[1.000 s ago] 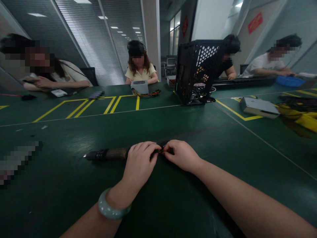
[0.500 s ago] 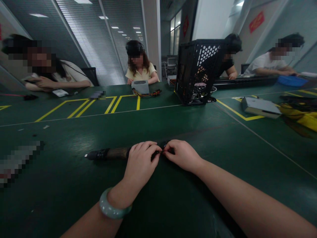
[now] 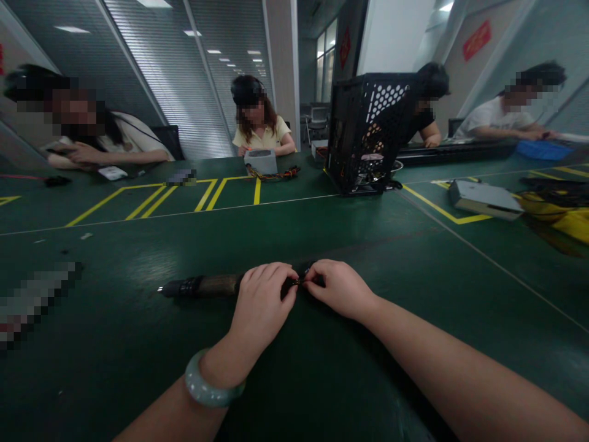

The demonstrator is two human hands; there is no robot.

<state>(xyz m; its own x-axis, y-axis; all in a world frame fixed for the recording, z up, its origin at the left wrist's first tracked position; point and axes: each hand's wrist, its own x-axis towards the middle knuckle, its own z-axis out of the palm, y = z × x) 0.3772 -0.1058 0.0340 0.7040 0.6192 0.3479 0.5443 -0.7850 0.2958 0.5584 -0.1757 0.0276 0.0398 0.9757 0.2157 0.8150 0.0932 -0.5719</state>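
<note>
A long dark tool (image 3: 216, 285), which looks like an electric screwdriver, lies on the green table with its metal tip toward the left. My left hand (image 3: 264, 294) rests over its right part and hides much of it. Thumb and fingers of that hand are pinched near the tool's right end. Facing it, my right hand (image 3: 340, 288) also has its thumb and forefinger pinched, almost touching the left fingertips. Between them is a small dark bit with a yellowish glint, too small to name. A pale green bangle (image 3: 209, 383) circles my left wrist.
A black computer case (image 3: 368, 135) stands beyond my hands. A grey power supply box (image 3: 261, 162) with bundled cables sits farther back. At right lies a flat silver box (image 3: 485, 199) near a yellow bag (image 3: 577, 224). Several people sit around the table. A blurred object (image 3: 37, 301) lies left.
Both my hands hold almost the same pose, fingertips still together. Across the table, a person's head has shifted slightly.
</note>
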